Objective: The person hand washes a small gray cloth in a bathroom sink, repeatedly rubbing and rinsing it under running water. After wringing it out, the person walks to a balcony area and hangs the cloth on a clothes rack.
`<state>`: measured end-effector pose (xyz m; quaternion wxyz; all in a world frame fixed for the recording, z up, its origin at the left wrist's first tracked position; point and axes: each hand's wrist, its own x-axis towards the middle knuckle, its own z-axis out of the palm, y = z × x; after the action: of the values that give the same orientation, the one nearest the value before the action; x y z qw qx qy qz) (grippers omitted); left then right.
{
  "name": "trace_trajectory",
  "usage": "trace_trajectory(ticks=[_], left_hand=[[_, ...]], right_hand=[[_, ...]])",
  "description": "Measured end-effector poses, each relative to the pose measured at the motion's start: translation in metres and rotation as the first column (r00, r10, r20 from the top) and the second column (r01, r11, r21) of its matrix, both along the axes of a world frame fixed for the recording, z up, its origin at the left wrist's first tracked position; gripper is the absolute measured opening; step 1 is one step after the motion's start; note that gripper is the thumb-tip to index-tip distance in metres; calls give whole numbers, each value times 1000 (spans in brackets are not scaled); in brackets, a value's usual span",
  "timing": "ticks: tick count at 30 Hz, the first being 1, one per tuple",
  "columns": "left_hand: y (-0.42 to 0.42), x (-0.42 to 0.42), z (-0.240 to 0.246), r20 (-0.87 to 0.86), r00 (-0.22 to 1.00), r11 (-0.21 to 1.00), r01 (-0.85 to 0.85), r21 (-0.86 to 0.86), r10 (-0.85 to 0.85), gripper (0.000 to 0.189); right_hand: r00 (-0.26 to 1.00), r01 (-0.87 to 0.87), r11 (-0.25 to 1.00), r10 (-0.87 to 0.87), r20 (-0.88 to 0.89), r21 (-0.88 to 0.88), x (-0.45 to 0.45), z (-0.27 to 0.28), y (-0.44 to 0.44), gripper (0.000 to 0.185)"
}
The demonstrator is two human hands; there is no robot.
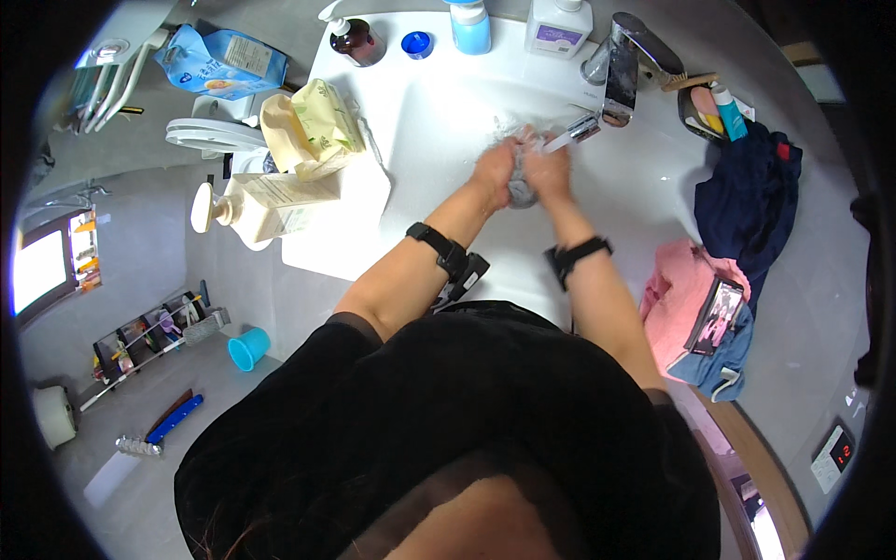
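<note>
Both of my hands are together over the white washbasin (434,119), gripping a wet grey cloth (521,192). My left hand (498,168) holds its left side and my right hand (547,164) its right side. Water runs onto the cloth and my right hand from the spout of the chrome faucet (619,84). Part of the cloth hangs below my fingers; the rest is hidden by my hands and the splashing. A black strap circles each forearm.
Behind the basin stand a brown pump bottle (357,43), a blue cap (417,45), a blue bottle (470,29) and a white bottle (558,28). Tissues (325,122) and a cream pump bottle (280,206) are left. Right lie navy cloth (749,199), pink cloth (665,301) and a phone (717,315).
</note>
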<state>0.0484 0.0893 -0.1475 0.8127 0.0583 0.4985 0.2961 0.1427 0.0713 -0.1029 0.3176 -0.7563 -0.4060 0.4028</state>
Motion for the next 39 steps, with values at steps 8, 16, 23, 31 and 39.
trace_trajectory(ticks=[8, 16, 23, 31, 39], left_hand=[[-7, -21, -29, 384, 923, 976, -77, 203, -7, 23], [17, -25, 58, 190, 969, 959, -196, 204, 158, 22], [30, -52, 45, 30, 999, 960, 29, 277, -39, 27], [8, -13, 7, 25, 996, 994, -90, 61, 88, 49], [-4, 13, 9, 15, 994, 993, -110, 54, 109, 56]], right_hand=[[977, -187, 953, 155, 149, 237, -31, 20, -19, 33], [746, 161, 985, -80, -661, 62, 41, -37, -14, 47], [917, -391, 918, 384, -108, -59, 45, 0, -30, 37], [980, -126, 882, 40, 194, 454, -23, -1, -39, 35], [947, 247, 965, -220, -235, 92, 14, -75, 6, 40]])
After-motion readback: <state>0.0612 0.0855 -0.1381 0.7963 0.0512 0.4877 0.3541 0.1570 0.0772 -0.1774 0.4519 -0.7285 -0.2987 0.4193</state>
